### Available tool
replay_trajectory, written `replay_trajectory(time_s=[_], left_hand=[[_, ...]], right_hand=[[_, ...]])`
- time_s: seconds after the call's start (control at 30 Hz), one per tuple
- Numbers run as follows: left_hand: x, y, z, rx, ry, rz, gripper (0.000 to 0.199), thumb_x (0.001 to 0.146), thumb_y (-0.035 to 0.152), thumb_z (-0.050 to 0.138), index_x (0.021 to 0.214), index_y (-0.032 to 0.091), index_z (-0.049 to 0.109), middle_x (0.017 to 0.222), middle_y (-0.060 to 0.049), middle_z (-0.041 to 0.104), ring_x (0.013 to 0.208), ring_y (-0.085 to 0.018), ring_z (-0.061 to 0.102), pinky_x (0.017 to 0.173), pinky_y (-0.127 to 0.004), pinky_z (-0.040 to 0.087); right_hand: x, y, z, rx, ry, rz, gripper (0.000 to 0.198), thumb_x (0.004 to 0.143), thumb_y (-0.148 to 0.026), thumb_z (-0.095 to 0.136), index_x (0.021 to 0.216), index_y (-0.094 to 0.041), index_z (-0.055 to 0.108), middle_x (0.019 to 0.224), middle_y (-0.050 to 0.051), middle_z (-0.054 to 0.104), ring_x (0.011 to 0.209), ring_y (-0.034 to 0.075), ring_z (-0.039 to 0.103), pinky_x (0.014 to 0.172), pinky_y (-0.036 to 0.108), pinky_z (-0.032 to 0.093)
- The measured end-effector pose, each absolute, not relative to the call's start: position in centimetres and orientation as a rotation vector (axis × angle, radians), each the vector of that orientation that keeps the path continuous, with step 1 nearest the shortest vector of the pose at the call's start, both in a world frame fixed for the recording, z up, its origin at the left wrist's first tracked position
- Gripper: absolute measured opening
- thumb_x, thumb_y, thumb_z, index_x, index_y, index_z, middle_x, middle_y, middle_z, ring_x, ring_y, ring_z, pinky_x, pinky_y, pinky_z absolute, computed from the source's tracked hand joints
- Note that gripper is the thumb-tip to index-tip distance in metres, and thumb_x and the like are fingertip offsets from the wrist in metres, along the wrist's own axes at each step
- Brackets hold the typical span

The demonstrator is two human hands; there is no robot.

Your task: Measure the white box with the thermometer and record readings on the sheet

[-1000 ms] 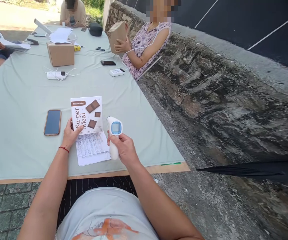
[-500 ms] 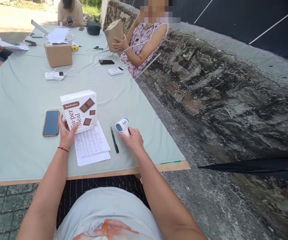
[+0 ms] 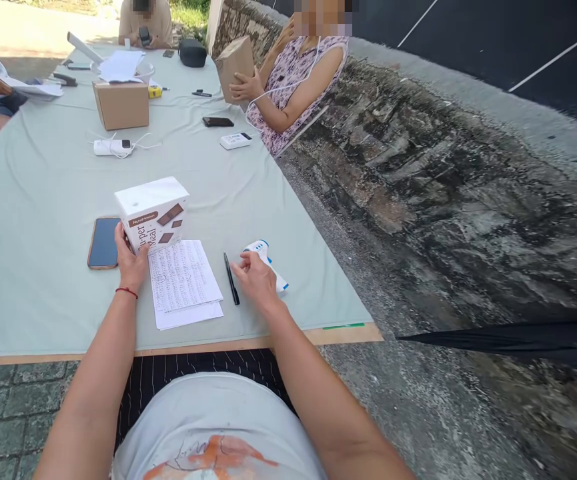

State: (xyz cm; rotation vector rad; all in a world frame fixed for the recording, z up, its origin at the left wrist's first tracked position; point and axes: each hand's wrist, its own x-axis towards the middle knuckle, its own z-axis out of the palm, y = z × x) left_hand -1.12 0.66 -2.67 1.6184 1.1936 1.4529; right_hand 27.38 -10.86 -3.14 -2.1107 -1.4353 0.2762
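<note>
My left hand (image 3: 132, 261) grips the lower left side of a white meal box (image 3: 154, 207) with brown chocolate pictures. The box stands at the top end of some handwritten sheets (image 3: 185, 280). My right hand (image 3: 257, 277), its fingers partly spread and holding nothing, hovers between a black pen (image 3: 231, 280) and a white-and-blue infrared thermometer (image 3: 263, 248). The thermometer lies on its side on the table, partly hidden by that hand. A smartphone (image 3: 104, 243) lies flat just left of the box.
Farther up the cloth-covered table (image 3: 68, 200) are a cardboard box (image 3: 123, 107), a white device with cable (image 3: 112, 147), a dark phone (image 3: 218, 122) and a small white device (image 3: 235, 141). At the right edge a person holds another carton (image 3: 235, 70); two more people sit beyond.
My right hand has let go of the thermometer, which now lies on the table, and has moved slightly left toward the pen. The meal box has tilted and turned a little in my left hand.
</note>
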Motion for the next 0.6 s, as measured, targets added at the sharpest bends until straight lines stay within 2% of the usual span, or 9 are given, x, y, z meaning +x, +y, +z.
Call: replay_trajectory(time_s=[0.07, 0.13, 0.23, 0.3, 0.37, 0.5, 0.6], left_hand=[[-1.1, 0.3, -2.6, 1.676, 1.307, 1.562, 0.085, 0.080, 0.041, 0.073, 0.148, 0.026, 0.025, 0.149, -0.016, 0.034, 0.144, -0.032, 0.030, 0.121, -0.052, 0.027], [-1.0, -0.3, -2.4, 1.763, 1.440, 1.699, 0.078, 0.077, 0.036, 0.074, 0.142, 0.021, 0.035, 0.143, -0.018, 0.035, 0.143, -0.034, 0.030, 0.121, -0.054, 0.024], [-0.2, -1.6, -2.1, 1.924, 1.481, 1.760, 0.052, 0.077, 0.031, 0.071, 0.124, 0.019, 0.051, 0.127, -0.016, 0.045, 0.132, -0.035, 0.041, 0.115, -0.056, 0.031], [0.8, -2.6, -1.9, 2.082, 1.370, 1.616, 0.031, 0.081, 0.028, 0.065, 0.111, 0.021, 0.058, 0.116, -0.014, 0.052, 0.122, -0.034, 0.049, 0.109, -0.055, 0.036], [1.9, -3.3, -1.8, 2.256, 1.184, 1.370, 0.019, 0.086, 0.025, 0.058, 0.105, 0.023, 0.062, 0.113, -0.012, 0.058, 0.114, -0.032, 0.055, 0.105, -0.053, 0.039], [3.4, -3.8, -2.2, 2.467, 0.924, 0.964, 0.022, 0.091, 0.021, 0.047, 0.105, 0.022, 0.065, 0.124, -0.011, 0.064, 0.118, -0.030, 0.057, 0.103, -0.053, 0.043], [3.6, -3.8, -2.7, 2.540, 0.883, 0.810, 0.024, 0.090, 0.020, 0.049, 0.107, 0.021, 0.066, 0.130, -0.011, 0.064, 0.126, -0.032, 0.054, 0.107, -0.056, 0.040]], right_hand=[[26.3, -10.7, -3.0, -2.129, -1.482, 0.400, 0.037, 0.084, -0.035, 0.059, 0.118, -0.020, 0.061, 0.084, 0.006, 0.067, 0.079, 0.024, 0.060, 0.074, 0.035, 0.044], [25.8, -10.6, -3.0, -2.138, -1.507, 0.427, 0.040, 0.083, -0.029, 0.057, 0.121, -0.021, 0.063, 0.080, 0.005, 0.066, 0.075, 0.024, 0.059, 0.071, 0.034, 0.043], [26.0, -10.6, -3.0, -2.026, -1.444, 0.464, 0.040, 0.082, -0.028, 0.048, 0.116, -0.023, 0.068, 0.079, 0.005, 0.064, 0.074, 0.022, 0.057, 0.074, 0.036, 0.043], [26.5, -10.5, -2.8, -1.864, -1.329, 0.547, 0.038, 0.081, -0.035, 0.045, 0.106, -0.022, 0.070, 0.079, 0.004, 0.062, 0.074, 0.021, 0.055, 0.076, 0.037, 0.045], [26.8, -10.4, -2.5, -1.673, -1.190, 0.688, 0.037, 0.078, -0.041, 0.048, 0.102, -0.022, 0.069, 0.079, 0.002, 0.059, 0.073, 0.020, 0.054, 0.075, 0.037, 0.046], [26.1, -9.9, -1.9, -1.372, -0.998, 0.861, 0.044, 0.065, -0.047, 0.068, 0.102, -0.025, 0.060, 0.079, -0.002, 0.054, 0.070, 0.015, 0.051, 0.070, 0.032, 0.046], [24.6, -9.5, -1.6, -1.363, -0.939, 0.801, 0.042, 0.071, -0.062, 0.067, 0.090, -0.025, 0.058, 0.069, -0.005, 0.048, 0.063, 0.013, 0.045, 0.065, 0.030, 0.042]])
